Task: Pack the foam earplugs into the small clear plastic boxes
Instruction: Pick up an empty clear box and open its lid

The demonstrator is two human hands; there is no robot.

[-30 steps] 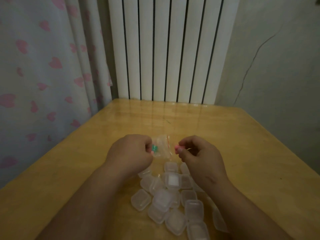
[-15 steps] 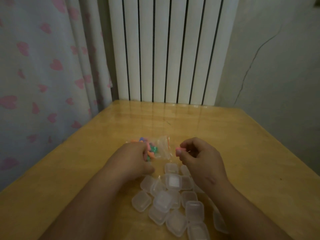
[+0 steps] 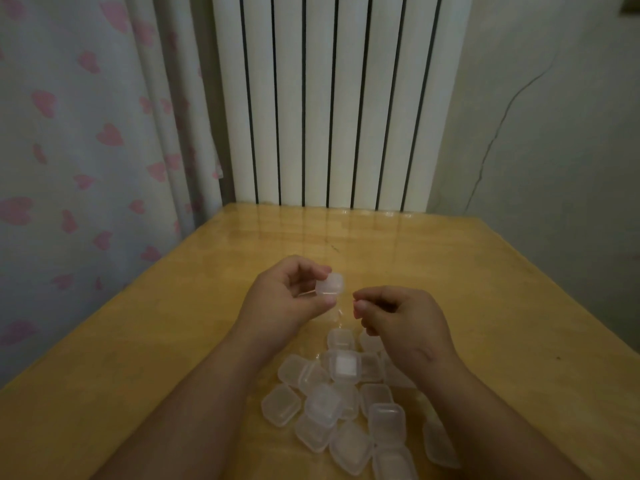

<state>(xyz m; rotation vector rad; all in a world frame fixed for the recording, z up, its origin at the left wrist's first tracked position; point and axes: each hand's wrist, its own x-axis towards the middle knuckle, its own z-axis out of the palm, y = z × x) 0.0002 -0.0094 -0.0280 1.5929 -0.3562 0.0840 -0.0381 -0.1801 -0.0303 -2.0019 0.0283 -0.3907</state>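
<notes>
Fingertips [image 3: 328, 301] of left hand [image 3: 284, 296] pinch clear box [image 3: 330, 285]; right hand [image 3: 401, 320] curls.

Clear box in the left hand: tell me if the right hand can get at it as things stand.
Probably yes. The left hand pinches the clear box with the side facing right uncovered. The right hand hovers just beside it, with nothing between them.

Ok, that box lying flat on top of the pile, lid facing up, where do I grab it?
Take the top box by two opposite side walls, coming straight down from above with thumb and forefinger. It lies flat, lid up, raised above the pile around it, so its sides look exposed, while its smooth lid offers no grip.
</notes>
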